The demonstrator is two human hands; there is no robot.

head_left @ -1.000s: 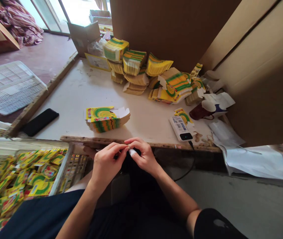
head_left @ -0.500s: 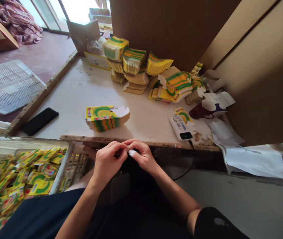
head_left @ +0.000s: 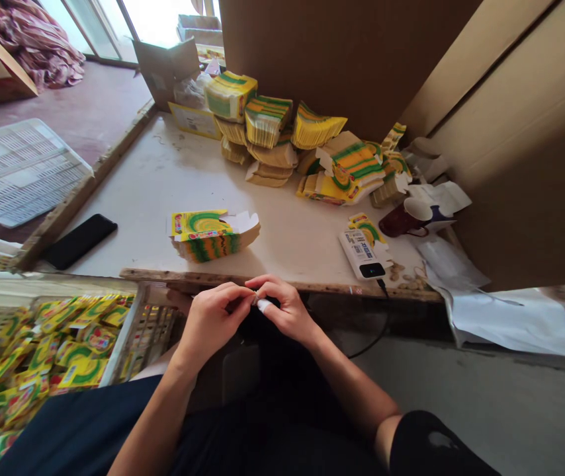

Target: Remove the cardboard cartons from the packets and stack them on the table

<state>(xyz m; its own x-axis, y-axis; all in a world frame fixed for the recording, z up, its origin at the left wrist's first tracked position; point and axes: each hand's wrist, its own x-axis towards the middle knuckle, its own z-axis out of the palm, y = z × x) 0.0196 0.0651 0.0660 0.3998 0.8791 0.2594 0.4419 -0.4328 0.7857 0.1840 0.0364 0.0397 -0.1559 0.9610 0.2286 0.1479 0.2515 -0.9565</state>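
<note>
At the table's front edge (head_left: 163,275), left hand (head_left: 213,318) and right hand (head_left: 286,312) closely pinch a tiny indistinct item (head_left: 256,297).

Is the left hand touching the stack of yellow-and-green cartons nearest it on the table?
Apart. The head view shows the table's wooden edge and a strip of white tabletop between the left hand and the carton stack.

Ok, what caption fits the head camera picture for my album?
Left hand and right hand close together at a table holding stacked yellow cartons.
</note>
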